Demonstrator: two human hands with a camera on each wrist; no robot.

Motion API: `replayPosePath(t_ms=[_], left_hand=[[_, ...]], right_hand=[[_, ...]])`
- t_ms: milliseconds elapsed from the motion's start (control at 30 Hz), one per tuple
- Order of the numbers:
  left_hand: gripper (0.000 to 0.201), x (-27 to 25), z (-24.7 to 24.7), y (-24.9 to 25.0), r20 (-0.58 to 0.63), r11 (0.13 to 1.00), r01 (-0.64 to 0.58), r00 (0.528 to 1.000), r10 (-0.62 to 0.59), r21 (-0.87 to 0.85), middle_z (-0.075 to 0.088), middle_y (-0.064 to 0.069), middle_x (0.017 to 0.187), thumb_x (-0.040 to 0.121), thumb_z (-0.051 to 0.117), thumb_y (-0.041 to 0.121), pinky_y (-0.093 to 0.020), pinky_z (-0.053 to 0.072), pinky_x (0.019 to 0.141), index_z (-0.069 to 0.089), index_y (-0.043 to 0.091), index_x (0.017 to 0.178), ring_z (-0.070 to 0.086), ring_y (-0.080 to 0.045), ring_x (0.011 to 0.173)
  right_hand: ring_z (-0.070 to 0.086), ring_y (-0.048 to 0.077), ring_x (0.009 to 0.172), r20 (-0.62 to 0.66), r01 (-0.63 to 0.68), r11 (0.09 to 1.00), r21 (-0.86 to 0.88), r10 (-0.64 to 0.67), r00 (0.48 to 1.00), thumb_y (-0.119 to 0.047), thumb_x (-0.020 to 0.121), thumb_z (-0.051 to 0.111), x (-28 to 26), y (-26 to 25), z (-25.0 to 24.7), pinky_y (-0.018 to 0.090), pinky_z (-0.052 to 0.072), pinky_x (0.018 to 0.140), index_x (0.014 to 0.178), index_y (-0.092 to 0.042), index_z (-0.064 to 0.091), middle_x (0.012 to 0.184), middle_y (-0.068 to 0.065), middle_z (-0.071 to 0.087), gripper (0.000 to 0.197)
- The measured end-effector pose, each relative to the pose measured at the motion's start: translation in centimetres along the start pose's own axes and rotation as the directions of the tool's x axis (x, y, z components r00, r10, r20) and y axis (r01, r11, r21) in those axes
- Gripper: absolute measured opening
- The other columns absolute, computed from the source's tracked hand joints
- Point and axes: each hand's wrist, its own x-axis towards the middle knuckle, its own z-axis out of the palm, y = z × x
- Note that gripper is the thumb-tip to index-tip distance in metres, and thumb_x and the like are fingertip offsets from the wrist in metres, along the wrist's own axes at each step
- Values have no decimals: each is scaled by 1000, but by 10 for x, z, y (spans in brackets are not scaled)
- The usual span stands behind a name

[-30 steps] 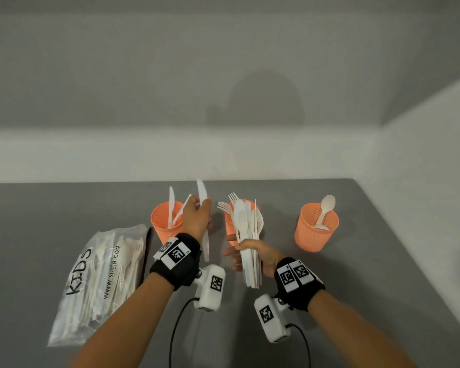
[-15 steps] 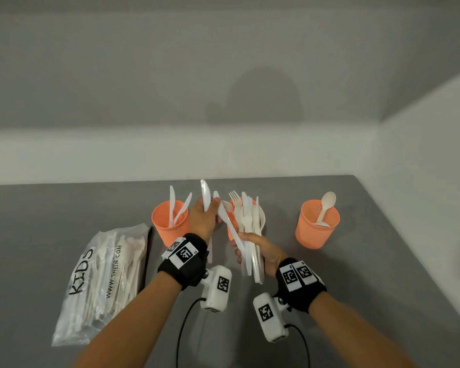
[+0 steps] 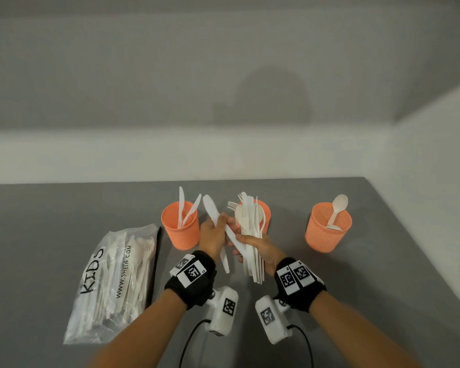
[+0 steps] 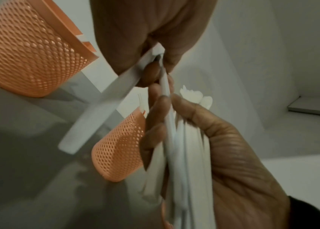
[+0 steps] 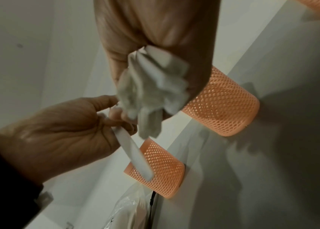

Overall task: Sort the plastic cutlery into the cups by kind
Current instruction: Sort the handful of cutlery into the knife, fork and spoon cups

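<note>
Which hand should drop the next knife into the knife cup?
Left. The left hand already grips a knife beside the knife cup; the right hand is occupied holding the cutlery bundle.

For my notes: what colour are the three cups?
The cups are orange, with a mesh pattern; the head view shows all three.

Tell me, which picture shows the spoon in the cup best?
The head view. The spoon leans in the right-hand cup, whole bowl showing. The right wrist view catches only a sliver of that cup's mesh wall at its top edge; the left wrist view shows neither.
</note>
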Motion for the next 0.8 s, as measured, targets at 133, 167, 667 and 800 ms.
replayPosePath(t_ms=[133,167,667,800], left_hand=[[29,14,-16,11,-96,995,18,995,-27,-94,56,-3,59,100,35,22,-22,45,51,52,14,77,56,-15,52],[27,20,-22,16,-130,989,18,991,-37,-144,52,-1,55,99,35,21,-23,45,47,51,15,78,54,-13,47],[32,104,-83,34,-379,971,-160,900,217,176,51,-4,63,95,46,34,-27,42,55,53,5,84,49,-16,52],[16,104,-82,12,-317,938,-111,923,220,328,57,-12,76,94,49,24,-40,50,74,51,9,89,55,-26,66]], right_hand=[[68,18,62,-39,-24,999,41,25,999,-5,90,54,5,-2,3,26,57,55,107,-6,56,82,11,67,17],[67,17,59,-49,-30,999,34,31,998,-5,90,54,6,-2,3,25,56,53,104,-6,56,76,9,68,14],[36,4,34,39,-103,995,12,103,994,-10,91,49,6,-12,-2,18,37,39,88,-16,55,47,-6,45,9],[37,4,33,46,-123,992,23,122,991,-7,91,49,5,-12,-2,17,36,38,86,-14,55,45,-5,44,11]])
